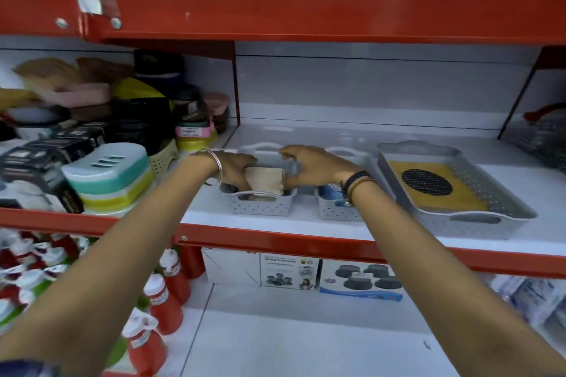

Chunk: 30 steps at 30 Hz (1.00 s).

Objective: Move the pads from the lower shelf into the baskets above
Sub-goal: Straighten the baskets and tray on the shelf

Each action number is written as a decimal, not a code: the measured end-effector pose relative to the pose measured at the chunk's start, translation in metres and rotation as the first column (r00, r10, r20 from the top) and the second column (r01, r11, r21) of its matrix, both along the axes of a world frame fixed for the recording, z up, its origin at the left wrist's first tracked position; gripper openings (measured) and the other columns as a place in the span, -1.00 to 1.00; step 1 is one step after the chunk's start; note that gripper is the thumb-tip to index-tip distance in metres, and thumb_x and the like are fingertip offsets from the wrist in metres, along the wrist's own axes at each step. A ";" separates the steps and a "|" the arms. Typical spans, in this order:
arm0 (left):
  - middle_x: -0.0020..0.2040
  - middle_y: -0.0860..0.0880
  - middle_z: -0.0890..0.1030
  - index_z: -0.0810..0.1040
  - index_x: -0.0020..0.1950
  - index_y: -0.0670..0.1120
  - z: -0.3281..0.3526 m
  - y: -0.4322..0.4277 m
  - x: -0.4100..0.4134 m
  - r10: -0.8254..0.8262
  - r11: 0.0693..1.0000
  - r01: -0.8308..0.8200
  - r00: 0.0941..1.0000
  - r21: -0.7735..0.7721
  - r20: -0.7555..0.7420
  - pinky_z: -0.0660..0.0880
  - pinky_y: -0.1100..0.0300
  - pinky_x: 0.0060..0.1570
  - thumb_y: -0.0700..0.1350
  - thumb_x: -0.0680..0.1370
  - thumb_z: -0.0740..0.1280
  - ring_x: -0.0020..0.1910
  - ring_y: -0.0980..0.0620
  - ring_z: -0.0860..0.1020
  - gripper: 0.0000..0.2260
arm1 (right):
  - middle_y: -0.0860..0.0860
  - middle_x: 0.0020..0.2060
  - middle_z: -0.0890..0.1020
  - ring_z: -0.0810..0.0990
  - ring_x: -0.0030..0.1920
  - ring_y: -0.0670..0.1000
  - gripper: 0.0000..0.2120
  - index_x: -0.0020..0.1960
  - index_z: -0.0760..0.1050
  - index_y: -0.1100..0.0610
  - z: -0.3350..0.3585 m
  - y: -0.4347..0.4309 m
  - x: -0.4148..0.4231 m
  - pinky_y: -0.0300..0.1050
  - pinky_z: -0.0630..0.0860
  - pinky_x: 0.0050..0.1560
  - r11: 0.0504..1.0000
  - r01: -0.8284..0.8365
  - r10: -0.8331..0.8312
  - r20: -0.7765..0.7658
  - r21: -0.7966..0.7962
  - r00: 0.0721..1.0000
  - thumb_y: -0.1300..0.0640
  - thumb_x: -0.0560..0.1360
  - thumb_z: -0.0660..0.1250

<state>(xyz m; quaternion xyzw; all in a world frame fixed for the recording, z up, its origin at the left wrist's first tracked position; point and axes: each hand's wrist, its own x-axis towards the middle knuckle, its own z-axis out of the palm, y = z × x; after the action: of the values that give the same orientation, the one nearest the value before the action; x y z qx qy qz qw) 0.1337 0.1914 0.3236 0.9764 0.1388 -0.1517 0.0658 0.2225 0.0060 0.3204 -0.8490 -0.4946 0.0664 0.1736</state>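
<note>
Beige pad (265, 180), square with rounded corners, at frame centre, standing on edge over the left white perforated basket (259, 203) on the middle shelf (306, 228). Left hand (235, 169) pinches the pad's left edge, grip pressed onto it; bangle on that wrist. Right hand (312, 167) holds the pad's right edge, fingers curled over the top; dark band on the wrist. Second small basket (338, 208) just right of the first, something blue inside, partly hidden by the right wrist. Large grey tray (453, 187) at right holds a yellow sheet with a black mesh oval. Lower shelf, bottom centre: vibration pad boxes (330, 275). Left of frame: soap dishes (110, 177), red bottles (162, 303) below.
</note>
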 end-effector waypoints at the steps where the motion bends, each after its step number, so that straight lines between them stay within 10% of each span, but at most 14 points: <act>1: 0.33 -0.13 0.51 0.32 0.23 0.09 -0.004 0.003 -0.001 -0.018 1.000 0.018 1.000 0.000 0.003 0.40 0.08 0.14 0.09 0.29 0.44 0.04 -0.05 0.49 -0.43 | 0.03 0.44 0.36 0.34 0.40 0.11 -0.23 0.48 0.17 0.05 -0.005 0.012 0.000 0.03 0.22 0.44 0.997 0.008 -0.007 0.024 -0.076 1.000 -0.12 0.38 0.40; 13: 0.36 -0.07 0.47 0.21 0.44 -0.02 -0.006 0.015 -0.001 -0.094 0.995 0.096 0.973 -0.001 0.209 0.36 0.01 0.32 0.14 0.36 0.31 0.27 -0.09 0.46 -0.31 | 0.09 0.41 0.40 0.29 0.43 0.11 -0.39 0.45 0.20 0.11 -0.015 0.025 -0.004 0.12 -0.04 0.52 0.995 0.100 -0.098 0.112 -0.012 0.989 -0.07 0.47 0.25; 22: -0.16 -0.10 0.50 0.43 0.07 -0.19 -0.009 0.010 -0.004 -0.090 0.985 0.050 0.966 0.167 0.241 0.16 -0.09 0.42 -0.16 0.48 0.19 -0.08 -0.14 0.45 -0.80 | 0.21 0.12 0.61 0.46 0.27 0.16 -0.64 0.33 0.31 0.21 -0.024 0.029 -0.018 0.06 -0.19 0.51 0.984 0.176 -0.156 0.301 -0.040 0.941 0.16 0.57 0.03; 26: -0.06 -0.19 0.58 0.38 0.24 -0.20 -0.003 0.003 -0.011 -0.082 0.983 0.016 0.929 0.183 0.361 0.27 -0.06 0.34 -0.22 0.48 0.19 -0.01 -0.19 0.49 -0.68 | 0.17 0.26 0.54 0.41 0.32 0.19 -0.66 0.29 0.37 0.17 -0.019 0.019 -0.019 0.03 0.03 0.50 0.978 0.202 -0.209 0.238 0.052 0.949 0.18 0.54 0.09; 30: 0.02 -0.13 0.56 0.39 0.29 -0.09 0.011 -0.017 -0.025 -0.094 0.996 0.084 0.906 0.042 0.413 0.47 0.10 0.00 -0.17 0.52 0.18 -0.01 -0.14 0.52 -0.67 | 0.16 0.11 0.59 0.54 0.06 0.21 -0.74 0.19 0.42 0.15 0.005 -0.017 -0.032 0.01 0.45 0.05 0.920 0.354 -0.387 0.249 0.166 0.888 0.12 0.55 0.11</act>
<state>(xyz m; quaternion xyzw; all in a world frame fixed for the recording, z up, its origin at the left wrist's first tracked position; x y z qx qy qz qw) 0.1084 0.1747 0.3349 0.9924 0.0788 0.0576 0.0753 0.1910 -0.0106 0.3257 -0.9171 -0.3455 -0.1162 0.1614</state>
